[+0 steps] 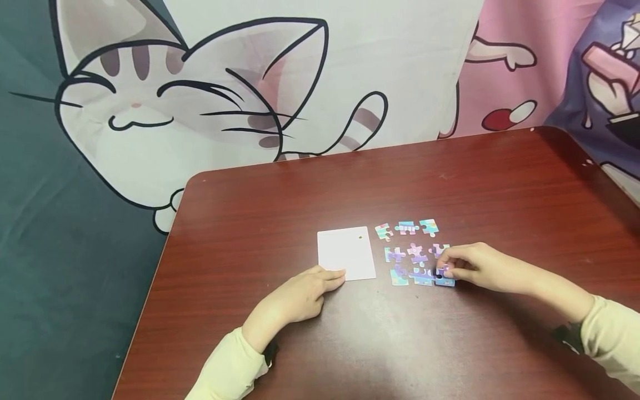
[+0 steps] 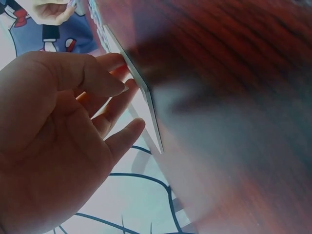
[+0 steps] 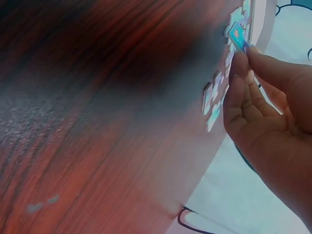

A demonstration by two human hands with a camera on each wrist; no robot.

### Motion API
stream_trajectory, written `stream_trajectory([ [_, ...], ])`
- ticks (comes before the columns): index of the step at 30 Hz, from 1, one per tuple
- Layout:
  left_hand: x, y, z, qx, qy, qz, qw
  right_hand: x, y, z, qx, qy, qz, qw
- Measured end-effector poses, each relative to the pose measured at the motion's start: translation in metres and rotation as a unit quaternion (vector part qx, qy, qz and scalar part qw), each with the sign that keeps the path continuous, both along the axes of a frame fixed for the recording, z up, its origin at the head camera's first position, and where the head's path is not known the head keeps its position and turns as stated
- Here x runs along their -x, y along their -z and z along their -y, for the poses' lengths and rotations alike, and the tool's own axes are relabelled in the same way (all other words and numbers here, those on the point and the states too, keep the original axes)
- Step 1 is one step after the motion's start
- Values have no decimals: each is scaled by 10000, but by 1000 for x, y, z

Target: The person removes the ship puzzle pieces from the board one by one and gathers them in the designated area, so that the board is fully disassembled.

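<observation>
My left hand (image 1: 306, 293) rests with its fingers on the near left corner of a square white board (image 1: 345, 253). In the left wrist view the fingers (image 2: 113, 114) lie fairly straight against the board's face (image 2: 141, 105), the thumb close by its edge. A small dark hole shows near the board's far right corner. My right hand (image 1: 477, 268) pinches a jigsaw puzzle piece (image 3: 237, 35) between thumb and fingertips, at the right end of the near row of pieces. That piece looks blue and purple, tilted up in the right wrist view.
Several other colourful puzzle pieces (image 1: 416, 253) lie spaced in rows just right of the board. All sit on a reddish-brown wooden table (image 1: 280, 205) with rounded corners. Behind its far edge hangs a cloth (image 1: 400, 55) printed with a cartoon cat.
</observation>
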State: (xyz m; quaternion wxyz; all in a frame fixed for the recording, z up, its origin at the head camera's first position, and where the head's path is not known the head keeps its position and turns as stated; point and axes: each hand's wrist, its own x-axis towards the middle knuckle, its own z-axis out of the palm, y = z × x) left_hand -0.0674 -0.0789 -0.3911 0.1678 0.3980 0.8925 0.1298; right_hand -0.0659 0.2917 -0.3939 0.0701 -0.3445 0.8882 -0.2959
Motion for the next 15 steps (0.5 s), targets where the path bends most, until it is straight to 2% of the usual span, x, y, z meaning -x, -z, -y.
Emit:
stream_trajectory([
  [8,1,-2,1,-47,-27,-9,10000,5,7,-9,-148,51,-323,9994],
  [15,-1,-1,1,-89,15,11,10000,4,13,-14,-108,163,-253,9995],
])
